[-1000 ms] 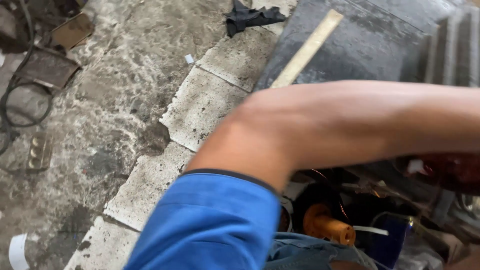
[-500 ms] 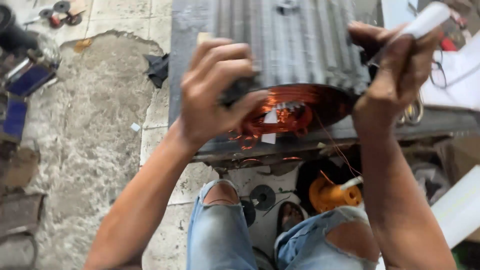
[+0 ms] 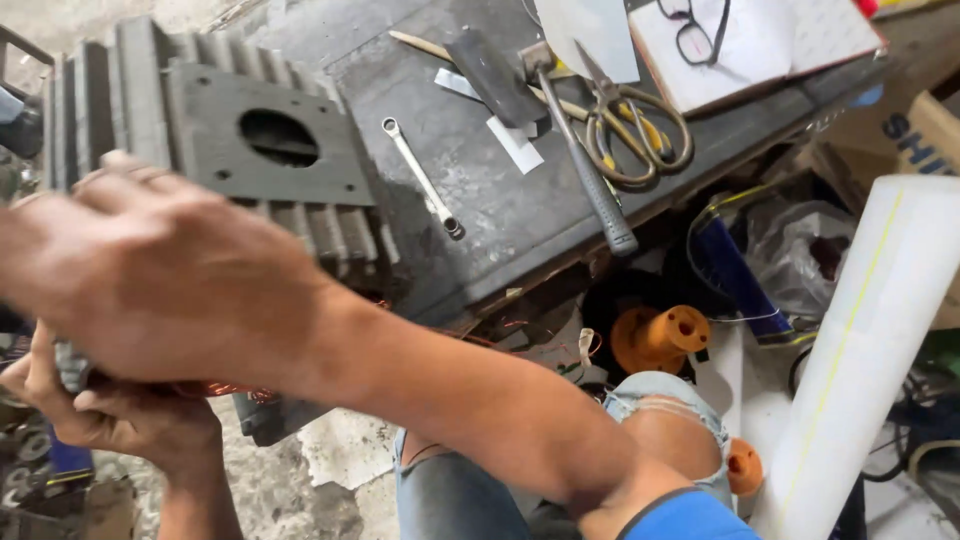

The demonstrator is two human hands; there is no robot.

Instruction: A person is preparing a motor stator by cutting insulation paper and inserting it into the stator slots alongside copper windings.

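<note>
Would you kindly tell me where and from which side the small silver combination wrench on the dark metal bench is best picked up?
Grip the small silver combination wrench at mid-shank, pinching across its narrow width from above. It lies flat on the dark metal bench with bare surface along both sides, so fingers can probably close there freely. The shank is slim and straight, while the ends widen into heads. The long grey-handled tool lies apart to its right.

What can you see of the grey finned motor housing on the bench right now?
The motor housing is dull grey cast metal with parallel cooling fins and a flat rectangular plate on top that has an oval opening and small bolt holes. It sits at the left end of the dark workbench. The right hand crosses its front, the left hand is below; copper winding shows there.
</note>
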